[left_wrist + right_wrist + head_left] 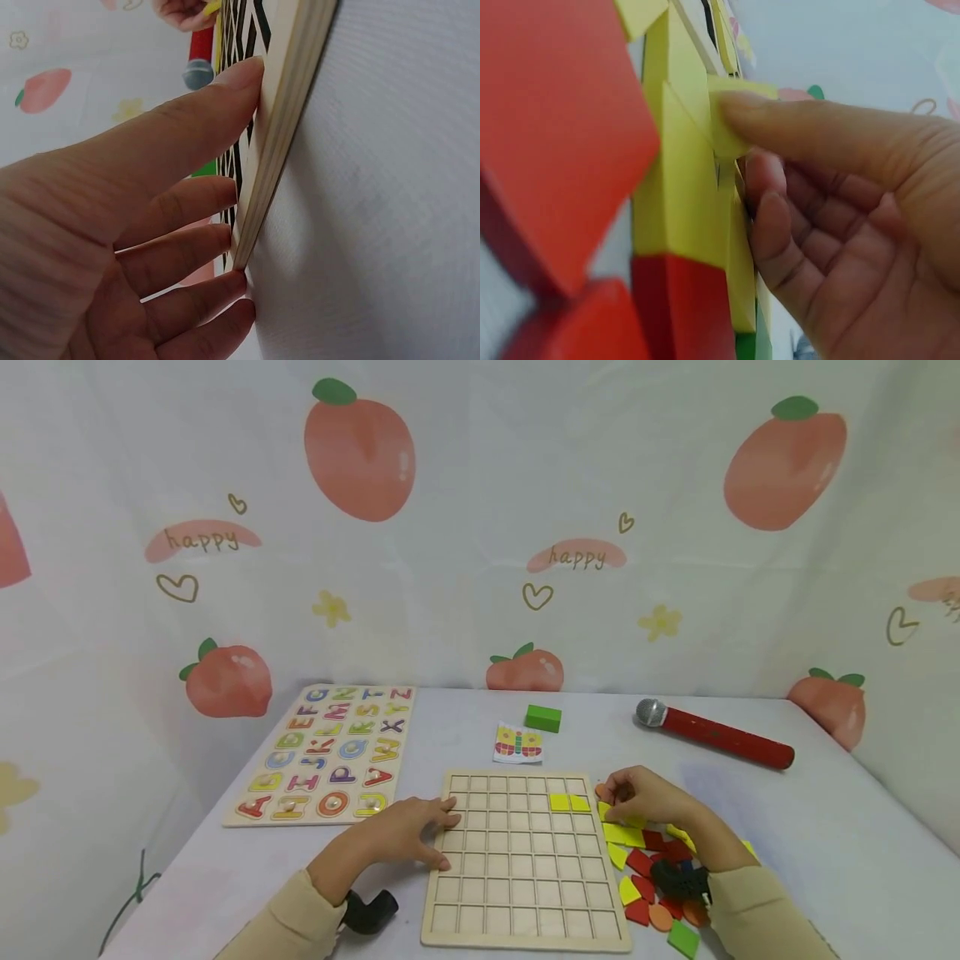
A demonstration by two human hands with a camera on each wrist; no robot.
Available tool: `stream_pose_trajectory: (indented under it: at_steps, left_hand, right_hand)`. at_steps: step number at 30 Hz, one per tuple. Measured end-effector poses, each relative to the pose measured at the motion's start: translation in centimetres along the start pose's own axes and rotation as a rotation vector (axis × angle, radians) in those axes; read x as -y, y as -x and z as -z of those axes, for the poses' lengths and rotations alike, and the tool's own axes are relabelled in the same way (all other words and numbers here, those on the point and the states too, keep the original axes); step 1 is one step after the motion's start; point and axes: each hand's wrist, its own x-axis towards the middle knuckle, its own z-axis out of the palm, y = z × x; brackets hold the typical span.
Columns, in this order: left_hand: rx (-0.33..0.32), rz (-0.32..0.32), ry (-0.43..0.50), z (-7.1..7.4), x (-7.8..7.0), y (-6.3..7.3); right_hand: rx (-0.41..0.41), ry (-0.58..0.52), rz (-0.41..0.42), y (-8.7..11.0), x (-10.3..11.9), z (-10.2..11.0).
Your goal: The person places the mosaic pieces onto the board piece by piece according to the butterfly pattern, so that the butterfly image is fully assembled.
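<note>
Wooden in the head view, the board (522, 866) sits centrally. From the left wrist, the left hand (86, 217), fingers extended, touches its left edge. From the right wrist, the right hand (870, 217) pinches a yellow tile (726, 138) just right of the board, likely light, stiff, best gripped by edges.

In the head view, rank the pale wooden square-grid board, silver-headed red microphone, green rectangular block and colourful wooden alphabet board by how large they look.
Largest to smallest:
Pale wooden square-grid board
Colourful wooden alphabet board
Silver-headed red microphone
Green rectangular block
</note>
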Motion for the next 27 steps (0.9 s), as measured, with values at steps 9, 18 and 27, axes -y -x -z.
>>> stream_pose_trajectory:
  at_steps: [9,18,27]
  left_hand:
    - [-0.002,-0.002,0.009,0.2,0.0,0.1]
    - [0.006,-0.004,-0.008,0.2,-0.1,-0.2]
    - [0.003,0.004,-0.003,0.0,0.0,-0.2]
  right_hand:
    - [0.095,-0.060,0.039,-0.5,0.3,1.2]
    - [0.101,-0.121,0.042,-1.8,2.6,0.4]
    - [0.097,-0.097,0.098,-4.1,4.4,-1.1]
